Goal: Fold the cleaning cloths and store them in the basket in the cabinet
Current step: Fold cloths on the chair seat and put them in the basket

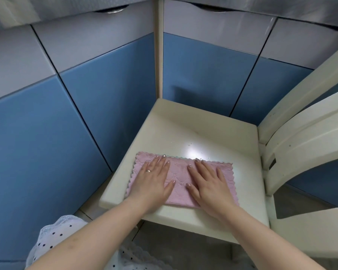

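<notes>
I watch both hands pressed flat, fingers straight and slightly spread, on a pink textured microfibre cleaning cloth with scalloped edges [179,180], folded into a rectangle on the front of a cream-painted wooden chair seat [203,133]. The left hand [154,182], a ring on one finger, covers the cloth's left half; the right hand [209,184] covers the right half, thumbs nearly meeting at the middle. Blue and grey cabinet doors [86,94] close the corner behind the chair.
</notes>
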Tool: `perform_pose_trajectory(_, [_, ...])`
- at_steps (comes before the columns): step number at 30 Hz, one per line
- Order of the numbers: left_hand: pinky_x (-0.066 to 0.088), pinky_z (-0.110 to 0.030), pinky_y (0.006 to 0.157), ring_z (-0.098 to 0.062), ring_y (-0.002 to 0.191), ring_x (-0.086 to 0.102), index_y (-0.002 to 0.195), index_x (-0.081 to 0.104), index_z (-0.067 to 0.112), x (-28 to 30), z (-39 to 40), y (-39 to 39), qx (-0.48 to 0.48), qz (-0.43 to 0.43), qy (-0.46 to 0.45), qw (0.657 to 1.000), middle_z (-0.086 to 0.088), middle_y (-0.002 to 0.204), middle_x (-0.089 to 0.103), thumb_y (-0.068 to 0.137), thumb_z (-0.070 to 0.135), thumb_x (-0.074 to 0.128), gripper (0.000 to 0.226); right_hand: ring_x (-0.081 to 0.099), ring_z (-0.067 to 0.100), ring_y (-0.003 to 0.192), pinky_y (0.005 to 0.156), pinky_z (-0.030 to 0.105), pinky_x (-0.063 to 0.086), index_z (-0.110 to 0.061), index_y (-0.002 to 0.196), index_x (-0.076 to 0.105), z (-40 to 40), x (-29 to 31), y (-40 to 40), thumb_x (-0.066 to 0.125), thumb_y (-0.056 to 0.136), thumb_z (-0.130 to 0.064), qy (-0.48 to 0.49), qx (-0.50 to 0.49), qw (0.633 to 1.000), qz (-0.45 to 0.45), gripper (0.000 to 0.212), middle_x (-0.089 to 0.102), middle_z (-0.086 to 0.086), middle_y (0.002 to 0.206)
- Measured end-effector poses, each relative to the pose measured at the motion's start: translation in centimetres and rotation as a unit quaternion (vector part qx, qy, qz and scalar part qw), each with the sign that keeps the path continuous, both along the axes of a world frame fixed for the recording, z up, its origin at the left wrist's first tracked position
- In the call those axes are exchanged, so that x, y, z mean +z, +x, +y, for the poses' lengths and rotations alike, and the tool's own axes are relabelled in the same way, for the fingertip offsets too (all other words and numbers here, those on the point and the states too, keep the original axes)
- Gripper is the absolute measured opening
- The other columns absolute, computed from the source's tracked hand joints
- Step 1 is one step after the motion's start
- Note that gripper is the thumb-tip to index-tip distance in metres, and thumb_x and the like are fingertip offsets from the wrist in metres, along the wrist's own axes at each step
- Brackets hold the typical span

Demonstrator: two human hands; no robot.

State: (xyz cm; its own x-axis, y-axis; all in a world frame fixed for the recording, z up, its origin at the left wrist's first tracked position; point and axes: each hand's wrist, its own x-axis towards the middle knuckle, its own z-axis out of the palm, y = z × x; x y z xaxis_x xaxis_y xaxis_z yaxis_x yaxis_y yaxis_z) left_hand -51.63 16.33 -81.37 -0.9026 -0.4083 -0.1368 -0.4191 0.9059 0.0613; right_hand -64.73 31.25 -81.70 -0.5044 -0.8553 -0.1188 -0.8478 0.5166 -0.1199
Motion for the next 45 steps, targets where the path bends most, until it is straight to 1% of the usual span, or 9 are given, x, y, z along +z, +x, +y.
perform_pose_trajectory(9, [-0.008, -0.036, 0.115, -0.018, 0.147, -0.003, 0.151, 0.003, 0.013, 1.1, -0.8, 0.8, 0.013, -0.012, -0.004, 1.000, -0.003, 0.159, -0.002, 0.078, 0.055, -0.013, 0.086, 0.016, 0.020, 0.145, 0.118, 0.042, 0.014, -0.026, 0.147, 0.027, 1.9, 1.4, -1.6, 0.008, 0.081, -0.062, 0.013, -0.025, 0.999, 0.024, 0.077, 0.017, 0.000, 0.158])
perform_pose_trajectory(12, [0.020, -0.045, 0.115, -0.023, 0.138, 0.034, 0.140, 0.043, 0.008, 1.6, 1.6, 1.7, -0.100, 0.067, -0.044, 0.992, -0.011, 0.148, 0.040, 0.091, 0.042, 0.019, 0.063, 0.051, 0.027, 0.126, 0.104, 0.051, 0.039, -0.018, 0.122, 0.059, 0.2, 2.7, -1.5, 0.044, 0.081, -0.034, -0.073, 0.056, 0.996, 0.020, 0.048, 0.048, 0.008, 0.141])
perform_pose_trajectory(15, [0.042, -0.046, 0.103, -0.020, 0.125, 0.052, 0.125, 0.060, 0.010, 0.4, 4.6, 3.1, -0.184, 0.086, -0.018, 0.979, -0.008, 0.131, 0.058, 0.089, 0.041, 0.040, 0.052, 0.055, 0.025, 0.121, 0.103, 0.048, 0.039, -0.018, 0.124, 0.061, -1.3, 3.1, -1.4, 0.032, 0.081, -0.029, -0.057, 0.161, 0.985, -0.005, 0.052, 0.053, 0.006, 0.138])
perform_pose_trajectory(19, [0.039, -0.051, 0.104, -0.018, 0.129, 0.049, 0.131, 0.054, 0.012, -0.2, 4.8, 4.6, -0.163, 0.027, -0.045, 0.985, -0.006, 0.138, 0.052, 0.089, 0.051, 0.038, 0.060, 0.029, 0.014, 0.140, 0.115, 0.041, 0.018, -0.029, 0.142, 0.038, -1.8, 2.9, -1.4, 0.000, 0.076, -0.045, 0.016, 0.169, 0.986, 0.001, 0.077, 0.031, -0.009, 0.152])
perform_pose_trajectory(23, [0.026, -0.054, 0.109, -0.017, 0.135, 0.040, 0.141, 0.042, 0.016, 0.1, 2.4, 6.1, -0.132, -0.016, -0.069, 0.989, -0.001, 0.146, 0.042, 0.090, 0.063, 0.029, 0.070, 0.064, 0.026, 0.102, 0.090, 0.041, 0.048, -0.025, 0.119, 0.063, -0.2, 2.8, -1.3, 0.036, 0.077, -0.034, -0.006, 0.167, 0.984, 0.068, 0.051, 0.064, -0.002, 0.122])
perform_pose_trajectory(29, [-0.012, -0.054, 0.114, -0.013, 0.139, -0.023, 0.149, -0.011, 0.027, 1.6, -0.9, 6.8, -0.171, -0.099, -0.078, 0.977, 0.007, 0.151, -0.021, 0.080, 0.071, 0.014, 0.085, 0.064, 0.021, 0.087, 0.078, 0.033, 0.052, -0.024, 0.115, 0.066, 4.1, 2.3, 0.5, 0.041, 0.080, -0.038, -0.047, 0.182, 0.976, 0.107, 0.045, 0.067, -0.004, 0.104])
perform_pose_trajectory(36, [0.012, -0.051, 0.114, -0.018, 0.139, 0.025, 0.146, 0.026, 0.018, 1.0, -1.4, 6.9, -0.272, -0.042, -0.126, 0.953, -0.003, 0.150, 0.034, 0.079, 0.051, 0.037, 0.075, 0.045, 0.017, 0.132, 0.109, 0.041, 0.036, -0.028, 0.138, 0.044, 8.8, 1.4, 2.0, 0.044, 0.079, -0.041, -0.018, 0.225, 0.971, 0.078, 0.060, 0.047, -0.004, 0.143])
perform_pose_trajectory(41, [0.024, -0.050, 0.114, -0.017, 0.133, 0.042, 0.147, 0.021, 0.020, -0.1, -0.2, 7.2, -0.279, 0.008, -0.080, 0.957, 0.000, 0.145, 0.043, 0.082, 0.044, 0.033, 0.070, 0.032, 0.019, 0.139, 0.111, 0.046, 0.014, -0.029, 0.146, 0.028, 10.3, -0.1, 2.2, 0.060, 0.069, -0.042, 0.030, 0.230, 0.967, 0.102, 0.085, 0.036, -0.001, 0.150])
perform_pose_trajectory(45, [0.005, -0.040, 0.115, -0.010, 0.133, 0.040, 0.144, 0.033, 0.022, -0.7, 0.0, 7.6, -0.242, 0.053, -0.007, 0.969, 0.005, 0.143, 0.046, 0.087, 0.033, 0.042, 0.059, 0.042, 0.017, 0.134, 0.112, 0.048, 0.021, -0.030, 0.133, 0.046, 10.2, -1.0, 3.1, 0.049, 0.089, -0.038, -0.095, 0.237, 0.962, 0.098, 0.046, 0.049, -0.004, 0.141])
